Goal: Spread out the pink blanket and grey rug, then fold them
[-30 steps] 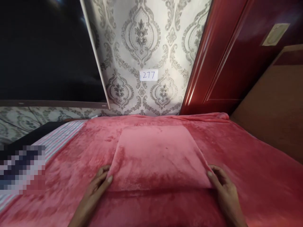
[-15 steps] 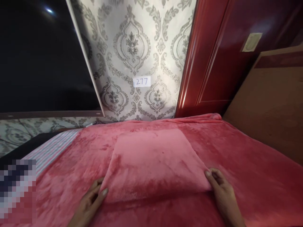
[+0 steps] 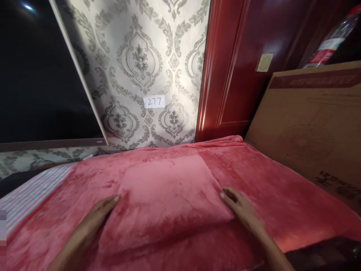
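A red plush blanket (image 3: 270, 188) covers the bed. On its middle lies a folded-over panel of the same blanket (image 3: 166, 195), lighter pink. My left hand (image 3: 94, 220) rests flat along the panel's left edge with fingers stretched out. My right hand (image 3: 239, 209) lies on the panel's right corner, fingers pressing the fabric down. Neither hand visibly grips the cloth.
A striped sheet (image 3: 34, 188) shows at the left. Behind the bed stand a patterned wall with a label reading 277 (image 3: 154, 101), a dark screen (image 3: 36, 75), a red door (image 3: 248, 64), and a large cardboard box (image 3: 313, 124) at the right with a bottle (image 3: 329, 41) behind it.
The view has swung to the right. Both hands slid forward along the folded panel's edges, and the left hand now lies flatter.
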`<state>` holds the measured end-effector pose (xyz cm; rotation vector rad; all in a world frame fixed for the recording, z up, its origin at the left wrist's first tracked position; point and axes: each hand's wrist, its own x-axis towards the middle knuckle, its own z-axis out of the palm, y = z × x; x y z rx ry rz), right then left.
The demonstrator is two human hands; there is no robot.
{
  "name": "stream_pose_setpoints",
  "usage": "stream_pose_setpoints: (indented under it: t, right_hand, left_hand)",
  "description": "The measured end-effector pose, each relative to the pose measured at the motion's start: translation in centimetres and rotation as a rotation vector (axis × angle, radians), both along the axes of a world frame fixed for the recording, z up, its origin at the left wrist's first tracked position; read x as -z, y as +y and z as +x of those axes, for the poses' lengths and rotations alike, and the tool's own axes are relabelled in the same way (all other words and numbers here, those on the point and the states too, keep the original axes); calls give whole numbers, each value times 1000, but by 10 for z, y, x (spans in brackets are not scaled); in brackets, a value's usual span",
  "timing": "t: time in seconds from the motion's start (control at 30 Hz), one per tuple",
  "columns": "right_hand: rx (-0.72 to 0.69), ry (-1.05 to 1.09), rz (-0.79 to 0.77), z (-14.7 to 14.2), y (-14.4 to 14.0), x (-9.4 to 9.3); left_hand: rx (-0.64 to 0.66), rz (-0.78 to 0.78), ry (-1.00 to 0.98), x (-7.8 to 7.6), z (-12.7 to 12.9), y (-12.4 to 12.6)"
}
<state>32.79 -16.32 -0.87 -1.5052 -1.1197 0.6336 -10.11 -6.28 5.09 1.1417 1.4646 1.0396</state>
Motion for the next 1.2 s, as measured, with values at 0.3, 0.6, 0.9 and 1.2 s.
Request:
stream_pose_setpoints:
  t: [0.3,0.6,0.9,1.2]
  right_hand:
    - [-92,14,-63,10,103,-28]
    - [72,-92,7,14,124,9]
    - [-59,13,21,17,105,14]
    - [-159,403,-83,21,76,4]
  left_hand:
    - [138,-152,-216,-14,29,44]
    - [-164,305,353,22,31,54]
    - [-61,86,-191,21,29,38]
    - [18,78,-228,24,19,33]
